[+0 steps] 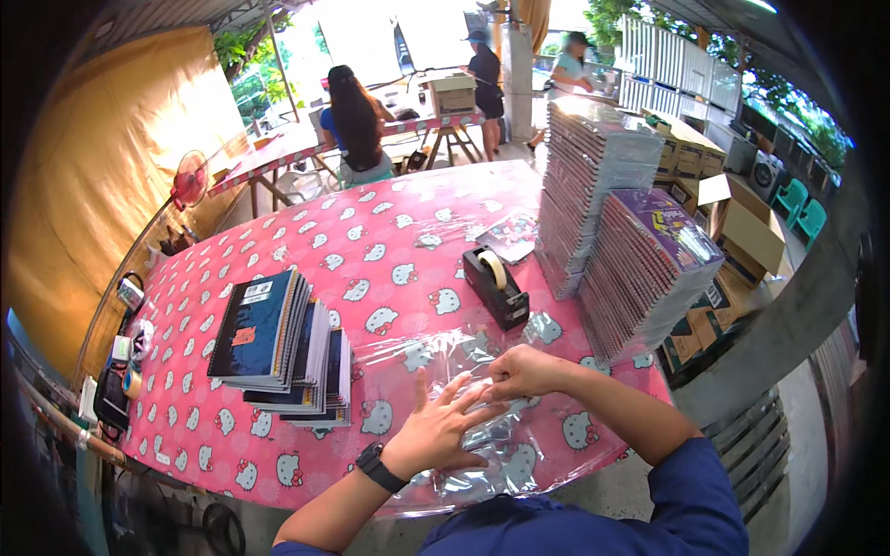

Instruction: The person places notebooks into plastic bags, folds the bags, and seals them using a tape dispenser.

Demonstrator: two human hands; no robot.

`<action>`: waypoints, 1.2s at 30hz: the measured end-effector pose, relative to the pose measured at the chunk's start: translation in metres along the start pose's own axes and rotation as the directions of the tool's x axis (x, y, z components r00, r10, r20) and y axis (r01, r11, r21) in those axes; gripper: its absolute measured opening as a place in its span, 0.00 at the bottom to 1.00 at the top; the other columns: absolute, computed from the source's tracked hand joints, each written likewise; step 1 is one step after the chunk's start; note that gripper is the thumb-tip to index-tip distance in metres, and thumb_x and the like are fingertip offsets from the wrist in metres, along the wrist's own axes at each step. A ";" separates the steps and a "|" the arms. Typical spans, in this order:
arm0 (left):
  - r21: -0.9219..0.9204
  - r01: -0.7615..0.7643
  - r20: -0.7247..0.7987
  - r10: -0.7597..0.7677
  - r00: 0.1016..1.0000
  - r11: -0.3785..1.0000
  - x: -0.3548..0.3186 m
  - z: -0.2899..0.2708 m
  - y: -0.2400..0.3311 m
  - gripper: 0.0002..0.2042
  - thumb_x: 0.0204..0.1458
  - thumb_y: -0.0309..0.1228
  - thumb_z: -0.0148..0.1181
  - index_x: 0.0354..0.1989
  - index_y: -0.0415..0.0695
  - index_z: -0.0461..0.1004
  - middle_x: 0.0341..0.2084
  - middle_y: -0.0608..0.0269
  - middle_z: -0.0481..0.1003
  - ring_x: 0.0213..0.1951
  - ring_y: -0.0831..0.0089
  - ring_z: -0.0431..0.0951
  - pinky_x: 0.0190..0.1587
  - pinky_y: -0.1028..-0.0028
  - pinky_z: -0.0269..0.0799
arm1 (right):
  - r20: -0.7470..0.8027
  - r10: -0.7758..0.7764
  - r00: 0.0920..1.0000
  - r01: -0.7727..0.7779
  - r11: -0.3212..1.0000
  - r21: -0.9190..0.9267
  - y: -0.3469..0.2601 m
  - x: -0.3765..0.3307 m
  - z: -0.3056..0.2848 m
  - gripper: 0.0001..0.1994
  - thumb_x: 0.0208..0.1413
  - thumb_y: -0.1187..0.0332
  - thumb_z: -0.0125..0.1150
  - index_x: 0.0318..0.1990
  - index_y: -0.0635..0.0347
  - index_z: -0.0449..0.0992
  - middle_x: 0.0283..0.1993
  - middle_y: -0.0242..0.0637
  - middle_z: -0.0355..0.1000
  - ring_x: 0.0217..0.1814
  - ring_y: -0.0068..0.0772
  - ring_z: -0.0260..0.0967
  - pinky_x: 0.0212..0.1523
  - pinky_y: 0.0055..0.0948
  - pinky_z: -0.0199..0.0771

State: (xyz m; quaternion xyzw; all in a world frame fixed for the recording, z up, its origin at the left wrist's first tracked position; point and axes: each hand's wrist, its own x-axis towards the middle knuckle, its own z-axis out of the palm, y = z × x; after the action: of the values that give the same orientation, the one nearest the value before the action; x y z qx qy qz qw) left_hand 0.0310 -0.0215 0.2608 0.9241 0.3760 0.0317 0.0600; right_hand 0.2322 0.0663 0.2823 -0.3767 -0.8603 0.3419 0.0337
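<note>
A clear plastic sheet (505, 463) lies crinkled at the near edge of the table, under both my hands. My left hand (438, 428), with a dark watch on its wrist, rests on the plastic with its fingers spread. Just right of it, my right hand (527, 372) has its fingers curled in a pinch at the film, close to the left fingertips. A black tape dispenser (505, 301) with a roll of tape stands beyond the hands. To the left sits an uneven stack of dark-blue spiral notebooks (255, 334).
Tall stacks of spiral-bound books (593, 176), one with a purple cover (663, 227) on top, rise at the table's right side. Open cardboard boxes (742, 222) are beyond them. A red fan (190, 178) stands far left. Several people are near a second table (269, 157).
</note>
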 end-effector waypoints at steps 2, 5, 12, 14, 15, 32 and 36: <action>0.001 -0.006 -0.031 0.006 1.000 1.000 0.002 0.003 0.000 0.41 0.37 0.60 0.61 0.62 0.60 0.58 0.63 0.63 0.54 0.66 0.56 0.46 0.57 0.31 0.24 | -0.076 0.001 0.997 -0.012 0.989 -0.149 0.009 0.000 0.012 0.21 0.42 0.48 0.63 0.22 0.60 0.75 0.24 0.39 0.74 0.29 0.42 0.72 0.33 0.36 0.71; -0.023 0.006 -0.114 -0.009 0.993 1.000 -0.005 0.005 -0.005 0.42 0.36 0.60 0.61 0.63 0.62 0.56 0.65 0.66 0.50 0.67 0.56 0.45 0.60 0.35 0.25 | -0.148 0.117 0.982 -0.164 0.916 -0.366 -0.001 -0.009 0.000 0.22 0.38 0.46 0.65 0.24 0.60 0.75 0.27 0.40 0.74 0.32 0.43 0.72 0.37 0.37 0.71; -0.159 0.148 -0.422 -0.202 0.884 0.976 -0.043 0.043 -0.007 0.29 0.32 0.33 0.69 0.50 0.60 0.73 0.55 0.70 0.67 0.64 0.63 0.56 0.65 0.46 0.27 | -0.386 -0.548 0.742 0.498 0.836 -0.230 0.004 -0.061 0.009 0.18 0.34 0.58 0.72 0.36 0.51 0.77 0.33 0.30 0.70 0.42 0.36 0.66 0.44 0.32 0.65; -0.186 0.135 -0.500 -0.212 0.839 0.973 -0.036 0.050 -0.003 0.23 0.39 0.35 0.65 0.48 0.59 0.74 0.54 0.72 0.69 0.63 0.66 0.57 0.64 0.43 0.26 | -0.426 -0.556 0.713 0.493 0.831 -0.259 -0.004 -0.059 0.039 0.16 0.36 0.61 0.70 0.35 0.52 0.78 0.33 0.29 0.70 0.42 0.36 0.65 0.44 0.31 0.64; -0.209 0.123 -0.551 -0.221 0.805 0.970 -0.029 0.044 0.003 0.14 0.42 0.34 0.64 0.40 0.56 0.78 0.45 0.73 0.75 0.57 0.69 0.66 0.65 0.44 0.27 | -0.467 -0.572 0.675 0.493 0.820 -0.292 -0.011 -0.055 0.048 0.13 0.38 0.64 0.69 0.34 0.53 0.78 0.33 0.28 0.70 0.42 0.35 0.64 0.44 0.29 0.63; -0.948 0.242 0.092 -0.550 0.830 0.207 -0.021 0.034 -0.041 0.18 0.44 0.31 0.67 0.43 0.38 0.74 0.38 0.62 0.75 0.39 0.80 0.73 0.40 0.79 0.68 | -0.260 -0.137 0.956 0.293 0.412 0.863 0.030 0.029 0.028 0.29 0.47 0.68 0.67 0.58 0.61 0.62 0.46 0.37 0.71 0.45 0.25 0.67 0.46 0.25 0.67; -0.978 -0.049 -0.166 -0.616 0.770 0.203 0.012 0.020 -0.026 0.15 0.46 0.29 0.65 0.42 0.38 0.75 0.36 0.62 0.76 0.37 0.78 0.74 0.38 0.80 0.69 | -0.434 -0.125 0.892 0.448 0.364 0.817 0.033 0.033 0.015 0.33 0.44 0.67 0.70 0.58 0.59 0.62 0.47 0.35 0.70 0.45 0.22 0.66 0.44 0.24 0.67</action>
State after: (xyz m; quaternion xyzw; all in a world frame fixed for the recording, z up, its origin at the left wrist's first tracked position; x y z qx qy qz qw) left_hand 0.0239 0.0033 0.2375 0.5510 0.4509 0.4929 0.5001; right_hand 0.2243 0.0961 0.2436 -0.1878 -0.5768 0.6756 0.4191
